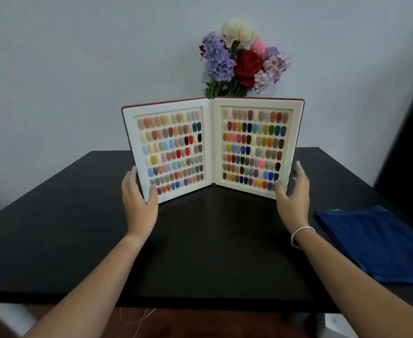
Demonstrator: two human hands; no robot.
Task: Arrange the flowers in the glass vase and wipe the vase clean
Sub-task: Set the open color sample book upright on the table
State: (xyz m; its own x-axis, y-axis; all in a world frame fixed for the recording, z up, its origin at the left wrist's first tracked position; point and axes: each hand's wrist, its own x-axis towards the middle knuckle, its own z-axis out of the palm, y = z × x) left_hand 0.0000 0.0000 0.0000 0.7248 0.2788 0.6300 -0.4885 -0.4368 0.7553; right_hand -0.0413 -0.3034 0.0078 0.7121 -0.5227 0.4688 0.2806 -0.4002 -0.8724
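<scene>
On the black table (54, 240) an open nail-colour sample book (212, 147) stands before the flowers (242, 59), bunched upright behind it, probably already in the glass vase, which is hidden. Wiping looks undone; the blue cloth (376, 242) lies folded at right, untouched. The left hand (137, 198) and right hand (293, 196) each pinch an outer book edge, thumb in front.

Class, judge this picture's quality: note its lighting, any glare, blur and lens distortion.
Head view: soft, even light, no glare on the swatch book; wide-angle lens splays the table edges; flowers slightly soft; blue cloth blurred near the right edge.
</scene>
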